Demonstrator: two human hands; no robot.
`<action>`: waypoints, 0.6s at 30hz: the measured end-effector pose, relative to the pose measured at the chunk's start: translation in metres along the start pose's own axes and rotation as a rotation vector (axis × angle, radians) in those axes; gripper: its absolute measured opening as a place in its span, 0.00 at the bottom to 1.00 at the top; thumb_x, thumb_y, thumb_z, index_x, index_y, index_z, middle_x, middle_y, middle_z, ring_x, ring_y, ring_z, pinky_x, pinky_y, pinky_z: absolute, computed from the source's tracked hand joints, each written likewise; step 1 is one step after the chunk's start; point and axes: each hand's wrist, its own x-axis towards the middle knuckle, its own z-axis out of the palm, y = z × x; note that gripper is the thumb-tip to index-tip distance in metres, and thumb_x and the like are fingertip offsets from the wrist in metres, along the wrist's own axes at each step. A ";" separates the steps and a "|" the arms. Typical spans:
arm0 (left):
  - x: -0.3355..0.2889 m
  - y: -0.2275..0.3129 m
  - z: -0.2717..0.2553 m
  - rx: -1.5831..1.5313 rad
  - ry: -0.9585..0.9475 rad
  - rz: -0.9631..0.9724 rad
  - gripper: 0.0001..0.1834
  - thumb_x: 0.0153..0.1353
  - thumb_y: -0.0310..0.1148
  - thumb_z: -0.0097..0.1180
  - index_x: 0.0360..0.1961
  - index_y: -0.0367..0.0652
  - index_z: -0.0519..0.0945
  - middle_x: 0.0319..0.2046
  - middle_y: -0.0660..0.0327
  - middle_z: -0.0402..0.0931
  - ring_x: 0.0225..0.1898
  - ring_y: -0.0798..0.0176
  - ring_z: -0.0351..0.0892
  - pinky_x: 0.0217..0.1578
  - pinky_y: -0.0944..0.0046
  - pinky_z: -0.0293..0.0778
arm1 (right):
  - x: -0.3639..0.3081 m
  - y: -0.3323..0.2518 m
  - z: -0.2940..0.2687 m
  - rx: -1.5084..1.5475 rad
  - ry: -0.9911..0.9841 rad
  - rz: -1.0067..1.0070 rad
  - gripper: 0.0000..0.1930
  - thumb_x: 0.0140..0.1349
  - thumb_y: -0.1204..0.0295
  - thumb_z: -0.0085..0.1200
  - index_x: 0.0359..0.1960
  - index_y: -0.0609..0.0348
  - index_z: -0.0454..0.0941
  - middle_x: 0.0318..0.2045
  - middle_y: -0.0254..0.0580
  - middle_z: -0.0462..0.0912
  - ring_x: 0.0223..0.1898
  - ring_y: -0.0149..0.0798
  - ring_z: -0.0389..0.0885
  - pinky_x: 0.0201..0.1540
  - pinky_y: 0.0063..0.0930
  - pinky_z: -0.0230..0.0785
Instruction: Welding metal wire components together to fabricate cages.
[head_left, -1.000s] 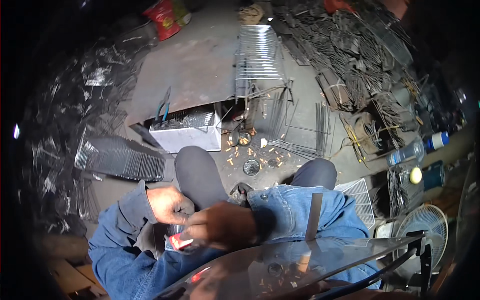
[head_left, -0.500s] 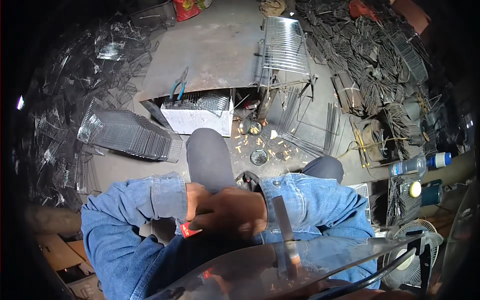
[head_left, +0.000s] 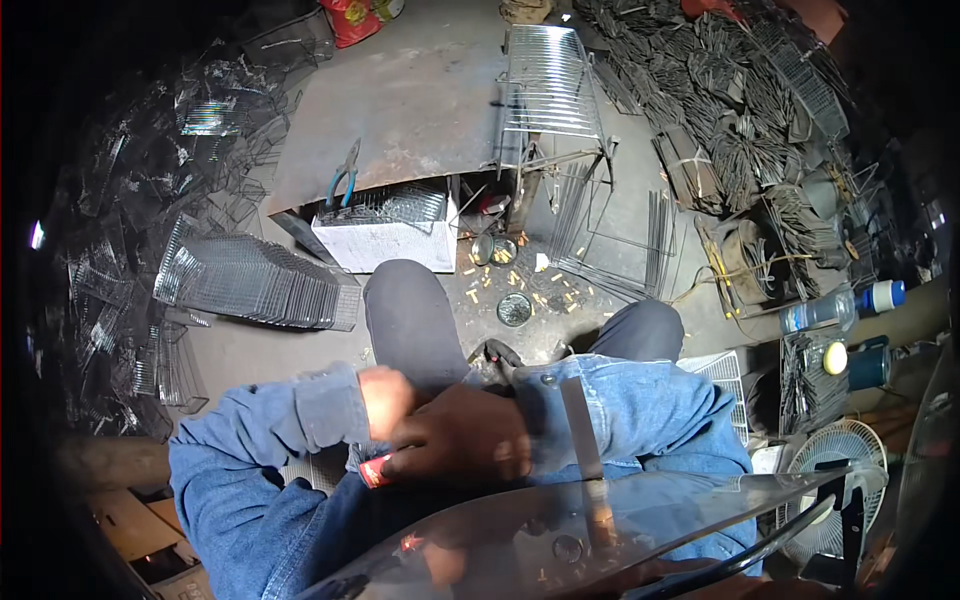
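My left hand point(head_left: 388, 402) is curled, slightly blurred, above my lap. Its fingertips are turned away, and I cannot make out what they hold. Just right of it, my right hand point(head_left: 468, 432) is closed round a small red box point(head_left: 376, 471), whose end shows beside the fingers. The two hands are close together and partly overlap in view. A clear curved visor point(head_left: 470, 530) crosses the lower part of the view, with faint reflections of a hand and something red.
A metal table point(head_left: 390, 120) carries blue-handled pliers point(head_left: 343, 180) and a wire rack point(head_left: 548, 80). Beneath its edge sits a white box point(head_left: 385, 245) of wire parts. Stacked wire baskets point(head_left: 255, 280) stand left. Cigarette butts surround a round dish point(head_left: 514, 309). A fan point(head_left: 835, 480) is at lower right.
My left hand has shifted slightly left and up, apart from the right wrist. The red box stays in my right hand, a little lower. The whole view has shifted slightly.
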 end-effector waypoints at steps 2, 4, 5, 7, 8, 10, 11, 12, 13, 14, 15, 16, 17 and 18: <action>-0.006 0.026 -0.040 0.208 0.055 -0.056 0.16 0.40 0.41 0.61 0.30 0.43 0.80 0.24 0.51 0.78 0.28 0.46 0.79 0.30 0.52 0.75 | 0.022 -0.023 -0.017 -0.214 -0.134 0.113 0.10 0.54 0.67 0.50 0.39 0.45 0.73 0.27 0.37 0.75 0.25 0.41 0.77 0.21 0.34 0.68; -0.016 0.043 -0.065 0.166 0.126 -0.035 0.18 0.37 0.43 0.64 0.29 0.44 0.80 0.22 0.53 0.78 0.25 0.49 0.79 0.28 0.55 0.75 | 0.032 -0.027 -0.020 -0.419 -0.265 0.209 0.07 0.53 0.67 0.51 0.34 0.46 0.75 0.25 0.36 0.75 0.23 0.40 0.76 0.18 0.34 0.67; -0.020 0.045 -0.068 0.162 0.125 -0.044 0.18 0.37 0.43 0.64 0.29 0.44 0.80 0.22 0.53 0.78 0.25 0.49 0.79 0.28 0.55 0.75 | 0.032 -0.023 -0.016 -0.435 -0.264 0.207 0.04 0.51 0.66 0.53 0.29 0.47 0.75 0.24 0.36 0.75 0.24 0.41 0.76 0.22 0.35 0.67; -0.030 0.048 -0.075 0.214 0.047 -0.094 0.16 0.40 0.43 0.65 0.27 0.44 0.80 0.21 0.55 0.77 0.24 0.49 0.78 0.27 0.55 0.74 | 0.031 -0.014 -0.006 -0.481 -0.262 0.209 0.06 0.48 0.65 0.57 0.20 0.49 0.76 0.22 0.37 0.74 0.26 0.42 0.75 0.30 0.38 0.69; -0.032 0.045 -0.083 0.099 -0.118 -0.078 0.13 0.47 0.39 0.65 0.29 0.42 0.81 0.24 0.55 0.79 0.27 0.54 0.80 0.30 0.59 0.75 | 0.025 0.000 -0.007 -0.474 -0.263 0.203 0.06 0.48 0.65 0.57 0.20 0.49 0.76 0.22 0.37 0.74 0.26 0.42 0.75 0.30 0.38 0.69; -0.049 0.027 -0.088 -0.508 -0.080 0.064 0.10 0.51 0.34 0.63 0.31 0.39 0.81 0.30 0.54 0.80 0.34 0.58 0.81 0.36 0.62 0.75 | 0.004 0.041 -0.015 0.012 -0.322 0.001 0.07 0.51 0.65 0.56 0.23 0.53 0.75 0.23 0.41 0.74 0.30 0.44 0.75 0.36 0.38 0.69; -0.057 0.006 -0.080 -0.537 0.017 0.062 0.11 0.52 0.33 0.63 0.33 0.36 0.81 0.34 0.53 0.81 0.38 0.60 0.80 0.40 0.64 0.74 | 0.001 0.050 -0.015 0.277 -0.354 -0.118 0.07 0.53 0.65 0.55 0.25 0.55 0.75 0.24 0.43 0.74 0.31 0.46 0.75 0.38 0.38 0.69; -0.064 -0.013 -0.066 -0.532 0.231 0.066 0.11 0.53 0.33 0.62 0.32 0.35 0.81 0.31 0.55 0.80 0.35 0.61 0.79 0.38 0.63 0.74 | 0.008 0.024 -0.029 0.215 -0.255 0.089 0.07 0.53 0.67 0.56 0.27 0.56 0.76 0.26 0.44 0.75 0.32 0.46 0.76 0.39 0.37 0.70; -0.065 -0.021 -0.060 -0.571 0.391 -0.086 0.10 0.54 0.33 0.61 0.31 0.36 0.80 0.28 0.57 0.79 0.31 0.63 0.77 0.35 0.63 0.73 | 0.010 0.000 -0.054 0.128 -0.173 0.307 0.07 0.52 0.69 0.57 0.29 0.58 0.76 0.28 0.46 0.76 0.34 0.46 0.77 0.40 0.37 0.70; -0.065 -0.050 -0.037 -0.474 0.570 -0.073 0.12 0.57 0.36 0.59 0.30 0.36 0.79 0.25 0.60 0.77 0.28 0.66 0.75 0.32 0.64 0.73 | -0.006 0.014 -0.058 0.194 -0.106 0.104 0.12 0.47 0.71 0.59 0.32 0.64 0.75 0.32 0.52 0.76 0.34 0.51 0.76 0.37 0.38 0.71; -0.072 -0.066 -0.014 -0.550 0.595 -0.211 0.14 0.57 0.38 0.58 0.25 0.36 0.77 0.22 0.63 0.76 0.25 0.66 0.74 0.28 0.64 0.71 | -0.002 0.001 -0.066 0.344 -0.123 0.390 0.09 0.48 0.74 0.58 0.31 0.61 0.77 0.29 0.49 0.76 0.32 0.49 0.77 0.36 0.37 0.71; -0.072 -0.085 0.020 -0.903 0.668 -0.312 0.16 0.57 0.40 0.57 0.23 0.37 0.76 0.20 0.62 0.74 0.22 0.68 0.72 0.25 0.64 0.69 | -0.014 0.005 -0.060 0.301 0.015 0.393 0.04 0.52 0.75 0.56 0.30 0.62 0.77 0.27 0.48 0.77 0.31 0.47 0.77 0.34 0.37 0.71; -0.069 -0.096 0.045 -0.919 0.683 -0.497 0.16 0.58 0.41 0.57 0.22 0.38 0.77 0.19 0.62 0.74 0.21 0.69 0.72 0.25 0.65 0.70 | -0.022 0.003 -0.057 0.215 0.192 0.615 0.04 0.54 0.74 0.55 0.28 0.62 0.76 0.24 0.45 0.77 0.28 0.40 0.78 0.31 0.33 0.70; -0.067 -0.119 0.100 -0.746 0.800 -0.330 0.15 0.58 0.42 0.56 0.22 0.41 0.78 0.18 0.62 0.74 0.19 0.69 0.73 0.24 0.67 0.71 | -0.041 0.009 -0.058 0.286 0.262 0.876 0.06 0.57 0.72 0.54 0.28 0.63 0.76 0.22 0.40 0.77 0.24 0.34 0.76 0.29 0.27 0.68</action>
